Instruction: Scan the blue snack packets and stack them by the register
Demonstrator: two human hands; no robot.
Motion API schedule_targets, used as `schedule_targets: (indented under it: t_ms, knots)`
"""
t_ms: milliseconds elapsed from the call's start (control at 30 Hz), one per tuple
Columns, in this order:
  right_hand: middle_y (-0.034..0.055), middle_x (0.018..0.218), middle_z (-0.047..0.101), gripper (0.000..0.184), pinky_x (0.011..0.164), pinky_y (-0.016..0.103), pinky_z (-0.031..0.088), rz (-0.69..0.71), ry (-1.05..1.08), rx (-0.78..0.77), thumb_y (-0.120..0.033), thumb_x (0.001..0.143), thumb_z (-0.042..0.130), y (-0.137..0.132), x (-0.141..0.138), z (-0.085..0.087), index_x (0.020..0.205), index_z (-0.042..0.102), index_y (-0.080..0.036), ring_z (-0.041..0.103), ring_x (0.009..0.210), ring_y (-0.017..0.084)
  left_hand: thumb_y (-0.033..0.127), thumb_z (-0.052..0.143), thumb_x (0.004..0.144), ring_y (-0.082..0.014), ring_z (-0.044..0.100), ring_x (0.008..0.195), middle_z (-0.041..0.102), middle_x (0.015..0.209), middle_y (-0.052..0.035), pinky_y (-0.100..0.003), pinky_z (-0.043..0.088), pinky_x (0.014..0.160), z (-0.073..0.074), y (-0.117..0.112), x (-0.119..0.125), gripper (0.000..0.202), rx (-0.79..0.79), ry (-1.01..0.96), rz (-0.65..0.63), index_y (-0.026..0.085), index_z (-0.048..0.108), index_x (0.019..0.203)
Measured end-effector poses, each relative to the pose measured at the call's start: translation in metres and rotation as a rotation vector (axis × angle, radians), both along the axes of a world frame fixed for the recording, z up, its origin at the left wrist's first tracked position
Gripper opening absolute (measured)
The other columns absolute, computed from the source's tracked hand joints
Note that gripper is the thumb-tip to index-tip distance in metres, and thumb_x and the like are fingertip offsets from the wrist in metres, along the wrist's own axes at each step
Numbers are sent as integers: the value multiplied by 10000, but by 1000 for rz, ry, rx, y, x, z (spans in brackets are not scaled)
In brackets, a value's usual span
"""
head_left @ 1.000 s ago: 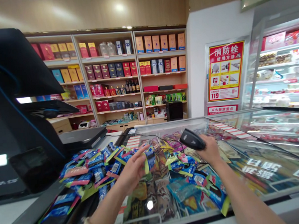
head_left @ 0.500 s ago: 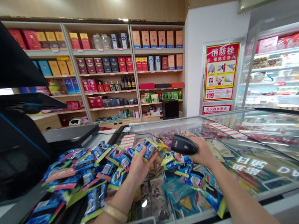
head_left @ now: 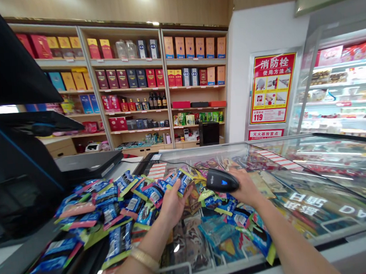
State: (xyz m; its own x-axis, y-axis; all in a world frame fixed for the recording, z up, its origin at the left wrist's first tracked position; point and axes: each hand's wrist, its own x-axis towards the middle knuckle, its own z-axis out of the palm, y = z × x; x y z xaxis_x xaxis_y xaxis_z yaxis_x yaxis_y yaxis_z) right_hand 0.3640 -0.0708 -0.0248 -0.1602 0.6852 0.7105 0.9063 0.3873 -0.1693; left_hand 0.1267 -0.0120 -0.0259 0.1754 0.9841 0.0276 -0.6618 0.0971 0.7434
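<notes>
Black plastic handheld barcode scanner (head_left: 222, 180) lies nearly level across the view, its wide scanning head pointing left toward a blue foil snack packet with yellow-green edges (head_left: 182, 181). The packet stands tilted in the left hand (head_left: 172, 205), just beside the scanner's nose but not touching it. Fingers and thumb of that hand curl around the packet's lower part, gripping it with the palm turned toward the scanner. The right hand (head_left: 245, 187) wraps closed around the scanner's rear end, with the forearm reaching in from the lower right. A gold bracelet (head_left: 144, 259) circles the left wrist.

Beneath the hands, a heap of similar blue packets (head_left: 112, 206) spreads to the left across the glass-topped freezer counter (head_left: 326, 185). More loose packets (head_left: 231, 230) lie to the right, though I cannot tell whether they sit on or under the glass. A thin black cable (head_left: 185, 164) crosses the far part of the glass. A black checkout monitor (head_left: 14, 167) rises at the left. Beyond the counter stand wooden shelves (head_left: 123, 61) of red, blue and tan boxes and bottles, a red-and-yellow fire hydrant poster (head_left: 272, 88), and a lit refrigerated display case (head_left: 338, 95).
</notes>
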Motion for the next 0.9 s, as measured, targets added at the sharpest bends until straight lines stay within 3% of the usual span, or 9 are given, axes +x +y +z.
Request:
schedule_targets:
  t_ms: [67,167,300,433,533,600,667,767,900]
  knots:
    - [10,799,683,175,739,302,381,-22,17,40,-259,727,593,2,5,-3,887,657,-232,615,771,180,199,587,841,-190,633,1048,695,1023,-36,-432,462,997,-7,4,0,249,132,132,36,231,615,1086]
    - [47,886,702,250,774,321,413,-60,62,97,-321,721,617,5,14,-7,945,659,-220,633,842,214,207,610,804,-213,530,1207,639,1180,-64,-408,340,1095,-20,8,4,341,450,530,114,234,633,1144]
    - [48,817,699,266,710,312,426,-131,116,143,-341,721,607,6,26,-7,945,668,-210,641,792,225,210,564,803,-228,560,1138,607,1161,-109,-423,371,1059,-30,3,12,417,728,1013,87,215,622,1216]
    - [36,734,675,233,651,293,409,-173,125,186,-324,735,574,5,29,-6,912,674,-209,631,726,213,357,495,871,-254,516,1222,547,1308,-158,-433,353,1072,-33,-5,17,519,786,1118,-31,173,496,1356]
    - [35,733,673,258,661,301,411,-185,107,200,-340,726,576,5,29,-6,930,667,-212,631,721,217,415,427,908,-267,379,1357,462,1438,-128,-470,257,1127,-33,-9,17,531,804,1125,-159,215,439,1399]
    - [36,740,674,274,677,309,415,-193,98,208,-355,722,575,5,30,-7,943,660,-216,633,729,223,401,422,909,-267,334,1384,439,1460,-108,-483,225,1138,-30,-11,16,526,865,1172,-164,232,426,1406]
    - [37,743,673,276,674,305,414,-196,98,207,-366,726,571,5,31,-8,943,655,-218,633,727,224,358,451,887,-271,367,1360,459,1442,-118,-475,249,1128,-24,-11,13,536,964,1256,-62,217,427,1404]
    - [40,743,671,260,643,287,398,-191,107,201,-352,731,563,4,30,-6,931,655,-214,628,697,211,263,513,817,-284,430,1290,523,1356,-148,-462,266,1108,-9,-7,3,547,1040,1454,262,189,481,1358]
    - [35,727,664,234,619,271,373,-177,104,203,-321,732,553,1,27,-2,905,659,-205,616,662,193,330,590,771,-350,348,1331,477,1381,-181,-522,167,1109,5,4,-23,592,852,1734,675,203,492,1341]
